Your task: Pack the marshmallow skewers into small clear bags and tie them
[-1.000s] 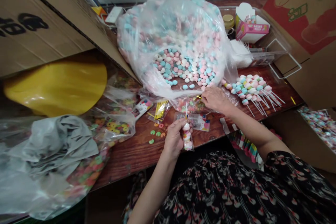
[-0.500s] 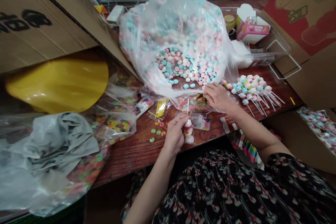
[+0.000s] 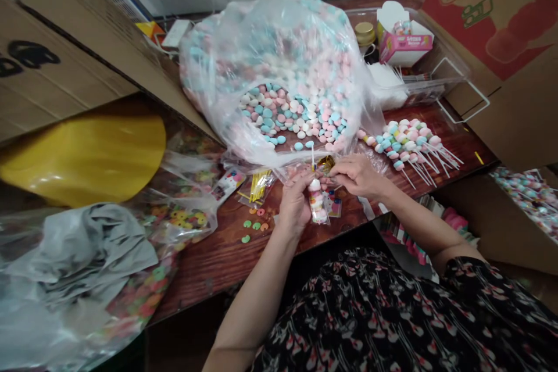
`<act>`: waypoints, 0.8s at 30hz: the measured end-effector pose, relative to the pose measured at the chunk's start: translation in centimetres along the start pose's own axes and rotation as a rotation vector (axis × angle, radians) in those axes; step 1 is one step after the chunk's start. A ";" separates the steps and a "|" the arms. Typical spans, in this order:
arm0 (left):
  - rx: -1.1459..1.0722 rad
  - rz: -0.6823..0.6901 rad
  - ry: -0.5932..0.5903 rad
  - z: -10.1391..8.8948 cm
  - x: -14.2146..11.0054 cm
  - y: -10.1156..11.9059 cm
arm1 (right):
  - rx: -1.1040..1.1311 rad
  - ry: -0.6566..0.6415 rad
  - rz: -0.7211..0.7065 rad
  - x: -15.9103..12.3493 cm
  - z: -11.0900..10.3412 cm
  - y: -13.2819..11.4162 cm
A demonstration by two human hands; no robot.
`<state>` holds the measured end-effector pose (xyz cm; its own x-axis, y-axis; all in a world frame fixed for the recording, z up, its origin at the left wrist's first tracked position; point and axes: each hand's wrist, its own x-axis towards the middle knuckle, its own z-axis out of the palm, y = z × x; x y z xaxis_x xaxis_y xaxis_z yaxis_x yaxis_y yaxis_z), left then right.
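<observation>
My left hand [image 3: 295, 204] is closed around the neck of a marshmallow lollipop [image 3: 317, 202] in a clear wrapper. Its candy end hangs downward and its white stick points up. Just right of the stick, my right hand [image 3: 360, 175] pinches a shiny gold bow [image 3: 325, 164], its fingertips close to my left thumb. Under the hands lies a printed card [image 3: 335, 206], partly covered. Behind them, a large clear bag [image 3: 261, 40] spills pink, blue and white marshmallows [image 3: 300, 113].
Several unwrapped marshmallow skewers [image 3: 410, 142] are piled at right. Yellow twist ties [image 3: 260, 186] and loose gummy rings [image 3: 257, 225] lie left of my hands. A grey cloth [image 3: 96, 250] rests on a bag of gummies. Cardboard boxes [image 3: 514, 104] flank the wooden table [image 3: 204, 270].
My right hand has brought the gold bow left to the wrapper's neck beside the stick. My left hand has raised the lollipop slightly. The view has shifted a little.
</observation>
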<state>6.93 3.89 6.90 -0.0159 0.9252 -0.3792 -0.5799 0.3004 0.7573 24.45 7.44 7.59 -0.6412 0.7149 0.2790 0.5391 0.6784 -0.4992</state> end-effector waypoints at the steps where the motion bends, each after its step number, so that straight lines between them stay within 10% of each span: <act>1: 0.012 -0.018 -0.005 -0.2 -0.1 -0.1 | 0.053 0.012 0.006 -0.4 0.1 0.2; 12: 0.212 0.072 0.050 -1.4 -1.4 -2.2 | 0.315 0.361 0.083 -2.8 -0.1 -2.6; 24: 0.253 0.156 -0.063 -3.0 -2.5 -3.9 | 0.606 0.354 0.156 -2.1 4.7 -3.6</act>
<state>6.80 -0.32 3.33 -0.0340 0.9749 -0.2202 -0.3531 0.1944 0.9152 21.25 2.72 4.97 -0.3102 0.8776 0.3655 0.1465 0.4240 -0.8937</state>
